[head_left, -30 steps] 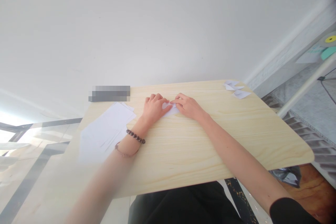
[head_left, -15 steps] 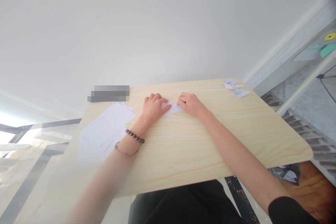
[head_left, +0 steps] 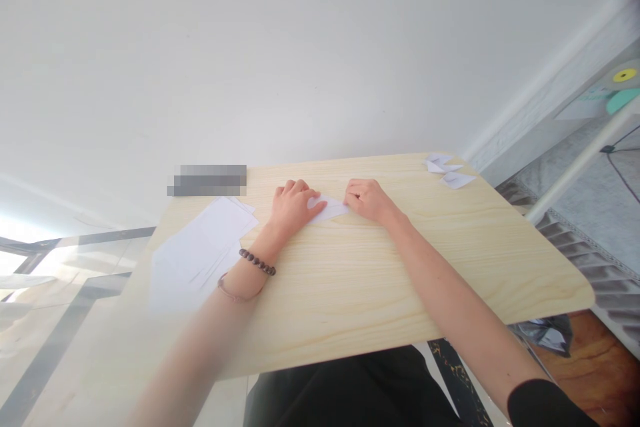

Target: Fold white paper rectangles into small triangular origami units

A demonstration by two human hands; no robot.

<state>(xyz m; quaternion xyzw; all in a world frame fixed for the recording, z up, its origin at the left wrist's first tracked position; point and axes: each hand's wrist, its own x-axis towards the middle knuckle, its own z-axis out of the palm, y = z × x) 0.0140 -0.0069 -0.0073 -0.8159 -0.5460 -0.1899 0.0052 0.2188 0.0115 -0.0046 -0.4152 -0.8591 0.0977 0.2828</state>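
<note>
A small folded white paper (head_left: pixel 332 208), narrowing to a point at its right end, lies on the table between my hands. My left hand (head_left: pixel 294 205) rests on its left part, thumb and forefinger apart with paper showing between them; it presses from above rather than wrapping round. Curled fingers of my right hand (head_left: pixel 367 199) meet the paper's pointed right end. The fingertips there are partly hidden, but they touch the tip.
Loose white sheets (head_left: pixel 200 253) lie at the left of the wooden table (head_left: pixel 340 300). Several folded paper pieces (head_left: pixel 457 179) sit at the back right corner. A blurred-out dark object (head_left: pixel 210 181) is at the back left. The wall (head_left: pixel 320 60) rises behind the table.
My right hand has slid slightly right along the paper to its pointed end, uncovering more of it. My left hand has stayed in place.
</note>
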